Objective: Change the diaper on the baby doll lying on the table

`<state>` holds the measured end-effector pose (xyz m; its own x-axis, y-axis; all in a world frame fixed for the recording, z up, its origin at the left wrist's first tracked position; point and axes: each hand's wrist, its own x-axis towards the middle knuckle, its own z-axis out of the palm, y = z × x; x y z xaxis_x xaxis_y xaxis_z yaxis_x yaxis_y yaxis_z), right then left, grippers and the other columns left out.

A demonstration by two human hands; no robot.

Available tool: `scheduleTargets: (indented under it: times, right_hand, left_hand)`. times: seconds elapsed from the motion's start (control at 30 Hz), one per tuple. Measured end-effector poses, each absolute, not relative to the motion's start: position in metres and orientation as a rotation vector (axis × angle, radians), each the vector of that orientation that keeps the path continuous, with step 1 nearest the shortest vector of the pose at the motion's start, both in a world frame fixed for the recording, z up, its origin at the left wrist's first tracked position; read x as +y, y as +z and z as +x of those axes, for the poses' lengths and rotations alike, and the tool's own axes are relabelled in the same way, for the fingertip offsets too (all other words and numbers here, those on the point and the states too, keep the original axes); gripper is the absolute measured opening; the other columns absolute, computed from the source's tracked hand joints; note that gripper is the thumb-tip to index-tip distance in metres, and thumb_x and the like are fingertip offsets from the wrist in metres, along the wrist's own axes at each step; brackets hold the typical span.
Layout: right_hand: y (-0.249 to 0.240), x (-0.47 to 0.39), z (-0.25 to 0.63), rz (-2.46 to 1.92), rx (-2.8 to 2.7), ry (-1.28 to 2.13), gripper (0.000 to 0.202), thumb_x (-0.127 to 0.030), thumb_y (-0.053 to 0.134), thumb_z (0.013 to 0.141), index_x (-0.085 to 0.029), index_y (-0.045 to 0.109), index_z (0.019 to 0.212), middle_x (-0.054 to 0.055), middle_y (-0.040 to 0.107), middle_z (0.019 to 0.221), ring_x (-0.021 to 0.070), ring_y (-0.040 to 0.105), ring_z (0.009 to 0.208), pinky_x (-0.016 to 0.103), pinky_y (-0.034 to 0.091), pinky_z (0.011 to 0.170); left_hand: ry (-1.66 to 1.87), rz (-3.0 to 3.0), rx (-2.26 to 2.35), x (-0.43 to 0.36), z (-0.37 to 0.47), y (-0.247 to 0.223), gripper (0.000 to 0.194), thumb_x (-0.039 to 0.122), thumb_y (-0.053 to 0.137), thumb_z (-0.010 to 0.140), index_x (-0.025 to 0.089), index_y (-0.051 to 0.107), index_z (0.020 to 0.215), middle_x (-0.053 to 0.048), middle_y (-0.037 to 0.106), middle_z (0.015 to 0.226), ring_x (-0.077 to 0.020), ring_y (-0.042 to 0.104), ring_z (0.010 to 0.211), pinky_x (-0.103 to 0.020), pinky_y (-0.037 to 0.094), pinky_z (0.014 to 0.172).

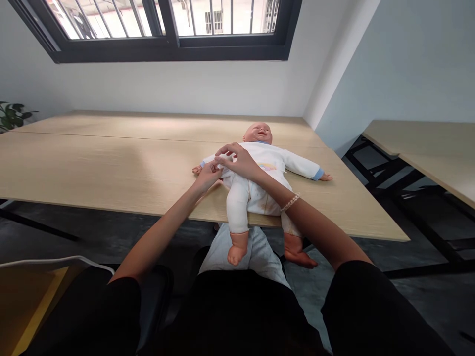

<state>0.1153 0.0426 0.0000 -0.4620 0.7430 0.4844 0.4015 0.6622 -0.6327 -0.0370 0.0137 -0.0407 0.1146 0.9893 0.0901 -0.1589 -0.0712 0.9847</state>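
A baby doll (260, 132) lies on its back on the wooden table (111, 168), legs hanging over the front edge. It wears a white shirt (293, 160) with blue cuffs and a small print on the chest, and white trousers (237, 202). Both hands meet at the side of the shirt, left of the doll's belly. My left hand (211, 173) pinches the white cloth there. Just above it, my right hand (239, 160) reaches across the doll's body, fingers curved and closed on the same bit of shirt. The exact spot between the fingertips is partly hidden.
A barred window (170, 49) is set in the wall behind the table. Another table (426, 148) with black legs stands to the right. A plant (15, 116) shows at far left, and a yellow item (40, 311) with a white cord lies lower left.
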Motion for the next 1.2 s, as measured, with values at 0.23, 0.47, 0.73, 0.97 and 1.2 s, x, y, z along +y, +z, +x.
scheduleTargets:
  times: [0.23, 0.47, 0.73, 0.97, 1.2]
  right_hand:
    - [-0.009, 0.042, 0.115, -0.833, -2.113, 0.544, 0.036, -0.028, 0.074, 0.077, -0.018, 0.054, 0.106, 0.0, 0.057, 0.088, 0.0169, 0.054, 0.077, 0.028, 0.041, 0.071]
    - [-0.006, 0.04, 0.116, -0.842, -2.186, 0.578, 0.035, -0.026, 0.079, 0.073, -0.018, 0.057, 0.099, 0.003, 0.064, 0.089, 0.0197, 0.061, 0.086, 0.029, 0.045, 0.076]
    - [-0.01, 0.043, 0.117, -0.889, -2.192, 0.471, 0.012, -0.013, 0.059, 0.084, -0.016, 0.064, 0.094, 0.004, 0.067, 0.088, 0.0196, 0.061, 0.084, 0.03, 0.043, 0.079]
    - [-0.005, 0.045, 0.128, -1.14, -2.251, 0.198, 0.023, -0.001, 0.049, 0.081, -0.016, 0.066, 0.087, 0.01, 0.065, 0.094, 0.025, 0.058, 0.096, 0.035, 0.044, 0.086]
    - [0.002, 0.036, 0.121, -1.124, -2.452, 0.083, 0.032, -0.003, 0.049, 0.087, -0.013, 0.063, 0.115, 0.012, 0.062, 0.112, 0.0212, 0.057, 0.083, 0.031, 0.042, 0.074]
  left_hand:
    - [1.256, 1.062, 0.966, 0.022, -0.043, -0.048, 0.027, 0.02, 0.085, 0.068, 0.015, 0.062, 0.081, 0.003, 0.064, 0.068, -0.0097, 0.058, 0.06, -0.021, 0.047, 0.059]
    - [1.215, 0.955, 0.9, 0.024, -0.049, -0.047, 0.036, 0.025, 0.091, 0.068, 0.016, 0.059, 0.083, 0.004, 0.062, 0.062, -0.007, 0.057, 0.052, -0.02, 0.049, 0.057]
    - [1.217, 0.903, 0.8, 0.021, -0.054, -0.04, 0.035, 0.015, 0.088, 0.07, 0.014, 0.062, 0.093, 0.002, 0.068, 0.07, -0.0075, 0.063, 0.061, -0.021, 0.053, 0.067]
    - [1.273, 0.905, 0.823, 0.021, -0.058, -0.038, 0.036, 0.011, 0.078, 0.063, 0.016, 0.061, 0.094, 0.005, 0.066, 0.069, -0.0091, 0.061, 0.061, -0.023, 0.053, 0.066]
    - [1.302, 0.952, 0.764, 0.022, -0.056, -0.037, 0.03, 0.014, 0.077, 0.063, 0.016, 0.061, 0.088, 0.004, 0.065, 0.068, -0.0096, 0.061, 0.062, -0.023, 0.05, 0.065]
